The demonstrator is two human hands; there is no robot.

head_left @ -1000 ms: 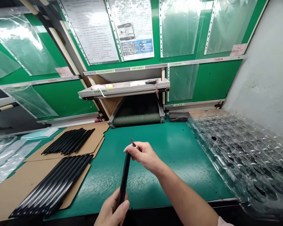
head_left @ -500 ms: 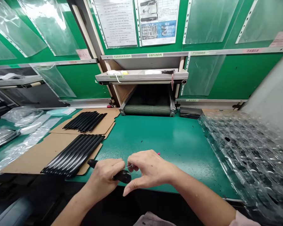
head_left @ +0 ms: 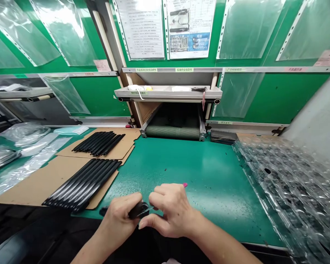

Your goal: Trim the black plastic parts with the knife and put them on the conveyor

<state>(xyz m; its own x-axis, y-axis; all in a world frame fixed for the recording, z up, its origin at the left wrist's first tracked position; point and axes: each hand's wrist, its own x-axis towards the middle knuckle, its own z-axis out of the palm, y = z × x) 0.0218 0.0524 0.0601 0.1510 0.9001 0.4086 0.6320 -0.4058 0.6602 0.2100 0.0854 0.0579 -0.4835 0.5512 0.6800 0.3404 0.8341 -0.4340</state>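
Head view: black rod (head_left: 138,211), one, on the near side of the conveyor (head_left: 172,132), long axis lying roughly crosswise to the conveyor's run. Left hand (head_left: 122,212): wrapped around the rod's middle, so the nearer. Right hand (head_left: 172,209): fingers curled on a thin shiny tool (head_left: 147,210) (pink tip (head_left: 185,184) beyond the knuckles, perhaps its other end), thumb extended, just beside the rod's right end; tool-to-rod contact cannot be told.
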